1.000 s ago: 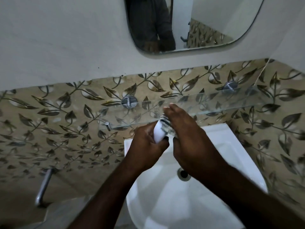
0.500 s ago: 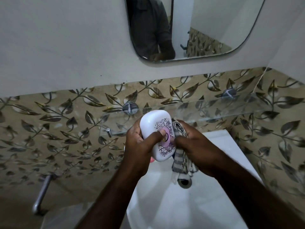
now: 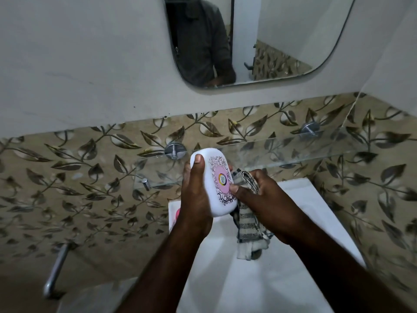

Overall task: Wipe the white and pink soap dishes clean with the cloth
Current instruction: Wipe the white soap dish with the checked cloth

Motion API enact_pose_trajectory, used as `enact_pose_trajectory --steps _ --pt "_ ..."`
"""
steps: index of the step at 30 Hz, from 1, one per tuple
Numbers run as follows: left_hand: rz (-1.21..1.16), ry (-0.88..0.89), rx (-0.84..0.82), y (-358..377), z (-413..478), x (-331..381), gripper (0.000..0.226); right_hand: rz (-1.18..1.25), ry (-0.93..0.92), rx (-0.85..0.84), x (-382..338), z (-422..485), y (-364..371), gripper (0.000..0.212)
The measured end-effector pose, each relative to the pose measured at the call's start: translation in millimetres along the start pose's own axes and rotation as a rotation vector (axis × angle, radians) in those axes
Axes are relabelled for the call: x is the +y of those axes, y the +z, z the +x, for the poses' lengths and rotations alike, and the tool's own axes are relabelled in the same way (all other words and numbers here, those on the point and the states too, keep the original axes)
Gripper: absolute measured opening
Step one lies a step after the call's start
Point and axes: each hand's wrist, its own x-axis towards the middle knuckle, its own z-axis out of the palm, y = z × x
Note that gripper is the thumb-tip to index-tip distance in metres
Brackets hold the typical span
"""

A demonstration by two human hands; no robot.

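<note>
My left hand [image 3: 195, 199] grips a white soap dish [image 3: 214, 180] with a pink oval label and dark scrollwork, held upright above the white basin [image 3: 316, 213]. My thumb lies across its upper left corner. My right hand [image 3: 268, 199] is shut on a grey and white striped cloth [image 3: 248, 222], which hangs down over the basin; its thumb presses against the dish's lower right edge. A sliver of a pink object [image 3: 177, 214] shows on the basin's left rim, mostly hidden behind my left wrist.
A glass shelf [image 3: 293, 150] on chrome mounts runs along the leaf-patterned tile wall just behind the dish. A mirror [image 3: 259, 41] hangs above. A chrome pipe [image 3: 56, 269] stands at the lower left.
The soap dish was turned from edge-on to label facing me and lifted slightly. My left thumb moved from the label to the top corner. The cloth now hangs lower from my right hand.
</note>
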Motion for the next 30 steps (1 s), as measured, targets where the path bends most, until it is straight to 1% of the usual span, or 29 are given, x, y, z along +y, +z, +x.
enact_pose_trajectory --steps 2,3,5,6,8,9,11,12,14,16,17,18,19,20,21,22,24,25,27,28,30 --pt "-0.056 -0.006 -0.003 -1 3 -2 0.099 -0.006 -0.028 0.032 1 1 -3 0.038" --pt "-0.086 0.003 -0.011 -1 5 -1 0.087 0.032 -0.03 0.047 2 2 -5 0.031" --pt "-0.134 0.012 -0.04 -3 7 1 0.06 0.211 0.01 0.088 5 4 -10 0.019" --pt "-0.147 0.002 -0.046 -3 7 3 0.055 0.307 0.04 0.112 6 5 -14 0.017" --pt "-0.152 -0.015 -0.028 -5 10 8 0.051 0.44 0.068 0.18 3 8 -21 0.021" --pt "-0.145 -0.024 -0.027 -4 9 10 0.053 0.495 0.073 0.228 1 10 -25 0.023" --pt "-0.135 -0.04 -0.053 -4 12 10 0.063 0.589 0.042 0.31 -7 15 -27 0.027" --pt "-0.139 -0.045 -0.071 -1 11 10 0.067 0.591 -0.003 0.332 -14 18 -27 0.027" --pt "-0.146 -0.054 -0.067 7 11 8 0.062 0.465 -0.123 0.293 -27 18 -21 0.022" --pt "-0.17 -0.102 -0.163 17 10 8 0.049 0.203 -0.245 0.141 -35 10 -6 0.017" --pt "-0.181 -0.123 -0.192 19 10 10 0.047 0.015 -0.315 0.052 -34 2 5 0.023" --pt "-0.182 -0.136 -0.188 17 12 11 0.049 -0.206 -0.421 0.025 -31 -6 15 0.031" --pt "-0.193 -0.145 -0.169 13 12 13 0.054 -0.417 -0.572 0.046 -25 -11 23 0.04" --pt "-0.223 -0.17 -0.167 9 11 17 0.059 -0.568 -0.695 0.04 -16 -14 30 0.046" --pt "-0.255 -0.205 -0.169 5 10 19 0.063 -0.659 -0.756 0.017 -8 -15 33 0.051" --pt "-0.249 -0.217 -0.16 4 8 19 0.064 -0.699 -0.759 -0.006 -5 -12 33 0.052" --pt "-0.23 -0.171 -0.134 5 6 16 0.055 -0.679 -0.734 -0.026 -11 -1 30 0.05" --pt "-0.235 -0.145 -0.126 6 6 13 0.049 -0.63 -0.715 -0.024 -18 7 28 0.048" --pt "-0.264 -0.101 -0.133 10 4 13 0.045 -0.46 -0.64 -0.035 -34 18 25 0.045" --pt "-0.272 -0.078 -0.156 11 4 16 0.044 -0.395 -0.614 -0.04 -38 21 24 0.046" --pt "-0.254 -0.031 -0.183 12 3 23 0.05 -0.409 -0.642 -0.009 -36 11 27 0.048"
